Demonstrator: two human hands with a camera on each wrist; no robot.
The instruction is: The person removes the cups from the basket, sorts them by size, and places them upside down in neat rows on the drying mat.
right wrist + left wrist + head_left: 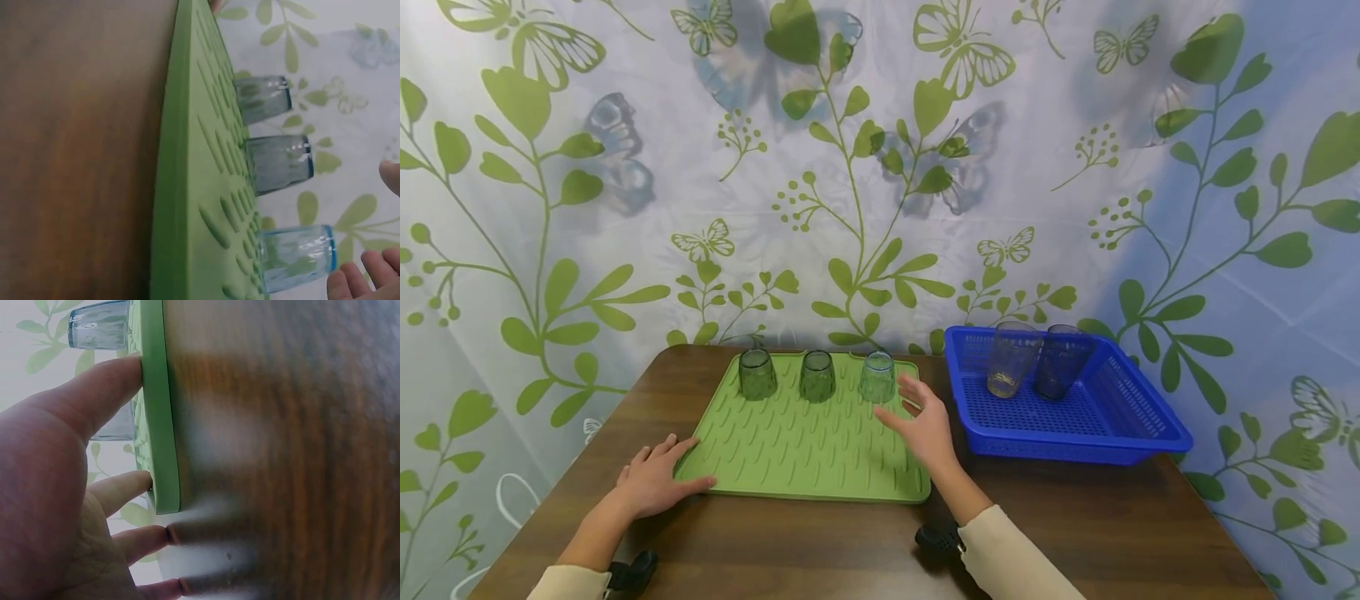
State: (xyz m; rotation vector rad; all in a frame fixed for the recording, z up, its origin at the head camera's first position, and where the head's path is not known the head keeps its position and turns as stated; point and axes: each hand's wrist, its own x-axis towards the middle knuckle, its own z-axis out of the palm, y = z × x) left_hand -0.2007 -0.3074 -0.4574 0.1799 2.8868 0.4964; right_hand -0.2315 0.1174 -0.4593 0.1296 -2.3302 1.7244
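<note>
Poises the right hand (925, 425), with fingers spread, just right of the blue-rimmed glass (877, 380), its long axis vertical, near the far right corner of the green mat (797, 454); contact unclear. Rests the left hand (655, 482), splayed, farther off at the near left corner.

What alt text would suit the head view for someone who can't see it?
A person's right hand hovers beside the rightmost of three small glasses lined up on a green mat; the left hand rests at the mat's near left corner. On the right, a blue basket holds two taller glasses.
</note>
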